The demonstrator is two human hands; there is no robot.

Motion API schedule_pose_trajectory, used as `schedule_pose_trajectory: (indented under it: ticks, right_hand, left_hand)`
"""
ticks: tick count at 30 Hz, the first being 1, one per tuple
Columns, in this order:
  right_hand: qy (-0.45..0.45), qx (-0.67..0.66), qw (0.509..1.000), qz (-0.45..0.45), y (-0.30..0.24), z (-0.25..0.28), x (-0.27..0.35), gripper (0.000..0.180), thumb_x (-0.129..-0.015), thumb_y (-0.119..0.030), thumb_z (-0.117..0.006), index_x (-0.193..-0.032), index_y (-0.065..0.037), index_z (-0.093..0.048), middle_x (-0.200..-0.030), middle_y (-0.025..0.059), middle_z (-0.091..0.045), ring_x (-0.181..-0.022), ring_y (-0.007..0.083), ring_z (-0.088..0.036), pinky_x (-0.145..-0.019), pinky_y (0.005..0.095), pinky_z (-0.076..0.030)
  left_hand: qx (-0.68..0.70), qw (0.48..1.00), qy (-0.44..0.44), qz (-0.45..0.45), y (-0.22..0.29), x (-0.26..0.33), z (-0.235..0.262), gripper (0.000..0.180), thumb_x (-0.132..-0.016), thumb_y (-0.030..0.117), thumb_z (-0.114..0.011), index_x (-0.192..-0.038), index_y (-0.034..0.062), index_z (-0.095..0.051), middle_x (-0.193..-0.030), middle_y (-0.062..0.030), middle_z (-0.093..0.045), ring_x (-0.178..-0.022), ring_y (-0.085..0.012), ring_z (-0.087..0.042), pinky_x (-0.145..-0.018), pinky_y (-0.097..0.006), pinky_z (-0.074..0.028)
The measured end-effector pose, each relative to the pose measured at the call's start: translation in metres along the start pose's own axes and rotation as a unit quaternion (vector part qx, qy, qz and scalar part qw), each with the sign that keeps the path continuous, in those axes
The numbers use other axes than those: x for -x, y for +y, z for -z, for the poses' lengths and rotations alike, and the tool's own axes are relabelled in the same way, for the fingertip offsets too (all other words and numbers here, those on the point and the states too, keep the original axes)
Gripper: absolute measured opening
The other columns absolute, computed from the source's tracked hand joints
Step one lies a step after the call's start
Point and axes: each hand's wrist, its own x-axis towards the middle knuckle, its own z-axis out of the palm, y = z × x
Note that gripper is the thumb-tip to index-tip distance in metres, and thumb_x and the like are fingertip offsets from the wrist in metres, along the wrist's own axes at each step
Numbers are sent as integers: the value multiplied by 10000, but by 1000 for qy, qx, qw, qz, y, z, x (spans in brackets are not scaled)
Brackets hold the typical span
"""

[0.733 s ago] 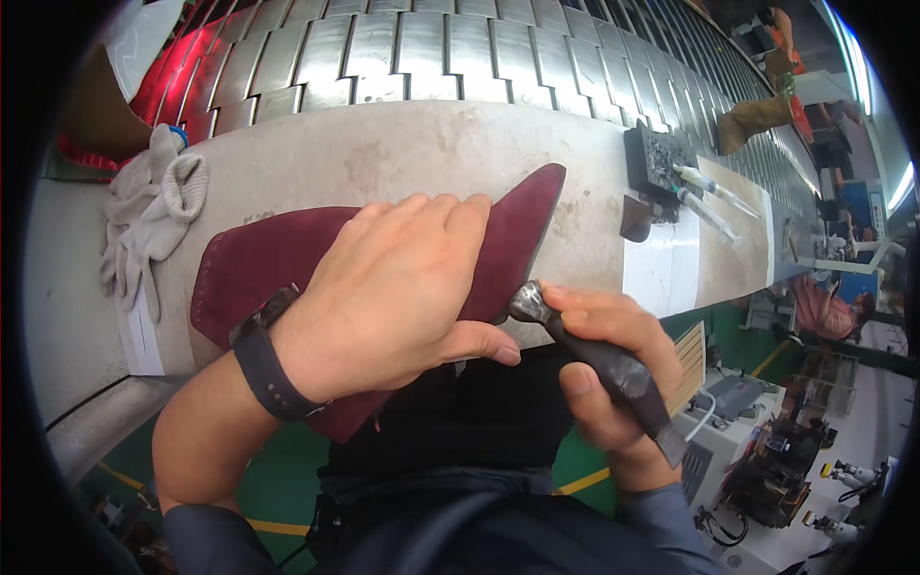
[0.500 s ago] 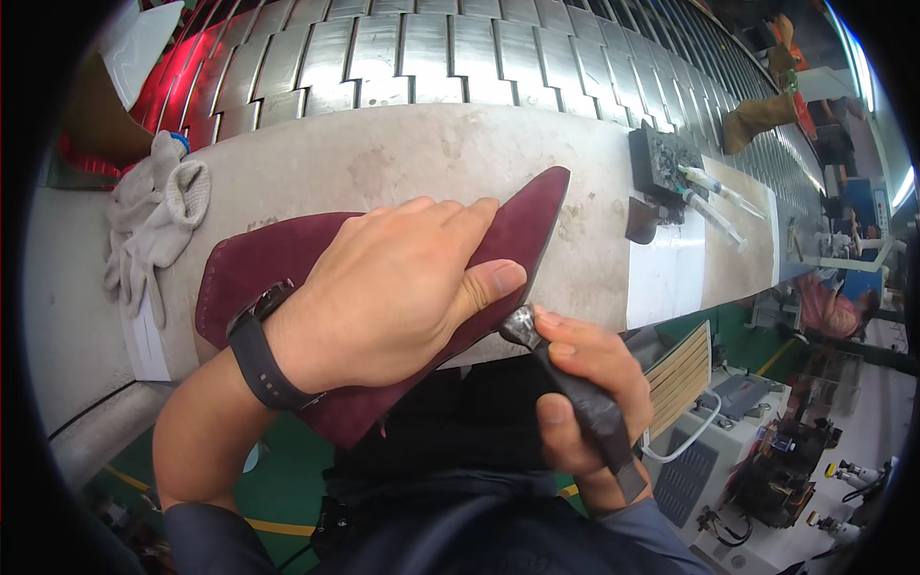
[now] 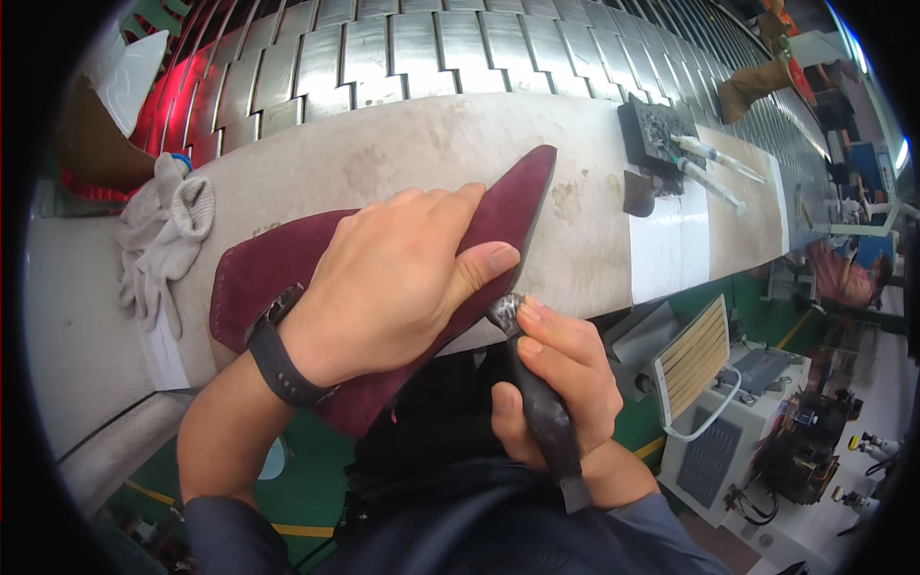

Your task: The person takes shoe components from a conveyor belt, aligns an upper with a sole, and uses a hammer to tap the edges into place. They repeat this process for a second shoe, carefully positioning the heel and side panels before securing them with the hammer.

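Observation:
A burgundy suede boot (image 3: 273, 257) lies on its side, its pointed toe at the far right and its shaft toward the left. Across its middle my left hand (image 3: 393, 273) is closed over it, thumb along the sole side. My right hand (image 3: 575, 369) grips a dark-handled hand tool (image 3: 546, 412) with a rounded metal head. That head is at the boot's near sole edge, just below my left thumb; whether it touches cannot be made out. The tool's flat lower end sticks out below my right palm. My left hand hides the boot's middle.
Pale worktable (image 3: 364, 163) borders a metal slat conveyor (image 3: 412, 53). Knitted gloves (image 3: 168, 240) lie left. On the right are a black block (image 3: 656, 129), syringes (image 3: 709, 182) and white paper (image 3: 666, 249). A tan boot (image 3: 747, 91) stands on the conveyor; machines (image 3: 728, 431) stand right.
My right hand has shifted left, and the tool's handle has turned more upright with its lower end swinging left. My left hand stays on the boot. The whole view has shifted slightly.

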Motion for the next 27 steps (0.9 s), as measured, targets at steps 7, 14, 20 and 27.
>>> schedule_pose_trajectory:
  ticks: [7,14,20,27]
  right_hand:
    - [-50,-130,986,-94,11,19,11,365,-882,-57,-852,-1189,58,-691,-1194,281,-762,-1132,419,-774,-984,456,-626]
    - [-23,-26,999,33,12,2,8,421,-826,-83,-875,-1192,23,-695,-1210,246,-753,-1110,456,-767,-923,466,-656]
    - [-24,-35,999,-5,1,-6,11,415,-806,-77,-877,-1169,15,-698,-1181,233,-756,-1080,425,-769,-920,465,-652]
    - [-22,-81,996,-18,-12,-20,26,420,-798,-63,-875,-1166,33,-696,-1193,251,-755,-1068,421,-765,-918,462,-647]
  left_hand:
    - [1,1000,14,-17,-8,-1,-1,500,-1118,384,-603,-1419,-13,-641,-1174,-240,-736,-1112,-444,-690,-961,-486,-537]
    - [-10,1000,21,-14,-1,1,-2,512,-1104,391,-626,-1412,-17,-646,-1152,-232,-742,-1090,-440,-694,-938,-495,-541]
    - [-11,999,42,-11,-4,5,-5,533,-1083,391,-667,-1398,-38,-648,-1059,-198,-733,-999,-401,-690,-875,-484,-545]
    - [-26,997,72,-24,-1,7,-9,532,-1065,418,-689,-1386,-6,-670,-1048,-173,-739,-989,-382,-697,-853,-465,-555]
